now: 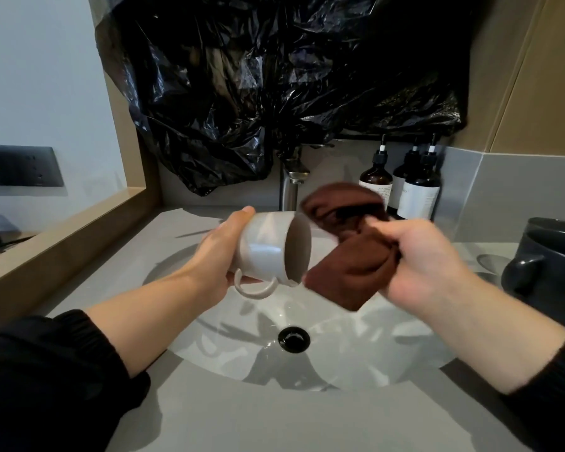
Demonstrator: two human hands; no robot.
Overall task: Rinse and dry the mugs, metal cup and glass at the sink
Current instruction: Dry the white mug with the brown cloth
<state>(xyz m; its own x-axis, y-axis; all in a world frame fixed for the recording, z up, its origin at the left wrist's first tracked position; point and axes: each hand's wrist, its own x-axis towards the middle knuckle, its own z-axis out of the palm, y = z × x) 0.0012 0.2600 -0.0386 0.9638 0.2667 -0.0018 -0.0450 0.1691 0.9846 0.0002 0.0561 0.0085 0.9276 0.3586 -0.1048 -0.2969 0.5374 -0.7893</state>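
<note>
Grey table (209,415) with sink (356,347); left hand (215,256) grips white mug (264,249) sideways above basin; right hand (428,259) clutches brown cloth (346,252) at mug mouth; drying step; next, probably push cloth inside; dark mug (548,262) waits at right.

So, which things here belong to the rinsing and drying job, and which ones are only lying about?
Job: white mug, held by the left hand; brown cloth, gripped by the right hand; sink; faucet; dark mug on the counter.
Lying about: three pump bottles; black plastic bag behind the faucet; dark wall plate.
</note>
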